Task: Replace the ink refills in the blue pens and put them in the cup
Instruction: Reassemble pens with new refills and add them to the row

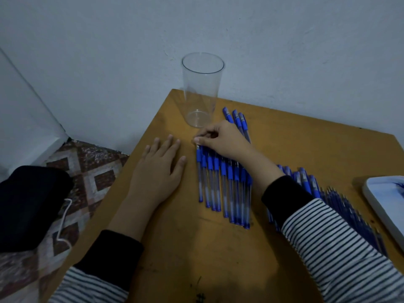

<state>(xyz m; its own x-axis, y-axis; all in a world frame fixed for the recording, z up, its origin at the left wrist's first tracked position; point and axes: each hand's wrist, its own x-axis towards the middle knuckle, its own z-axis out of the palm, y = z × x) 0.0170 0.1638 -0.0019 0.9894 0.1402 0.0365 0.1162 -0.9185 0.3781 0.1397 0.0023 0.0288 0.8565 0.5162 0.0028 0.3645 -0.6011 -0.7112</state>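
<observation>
The left hand (160, 167) lies flat on the desk (196, 248), fingers spread and holding nothing, probably to steady the person while the other hand works; just beside it the right hand (223, 141) curls over the row of blue pens (223, 184), thumb and forefinger pinching the cap end of the end pen (199, 169), the one closest to the left hand; picking from the edge likely keeps the rest lined up. Just beyond both hands stands the clear cup (202, 90), upright with no pens in it, near enough for an easy drop. Beyond the right hand's knuckles lie three more pens (238, 123); outside the right forearm lie thin blue sticks (349, 211), likely refills, then a white tray (384, 204).
</observation>
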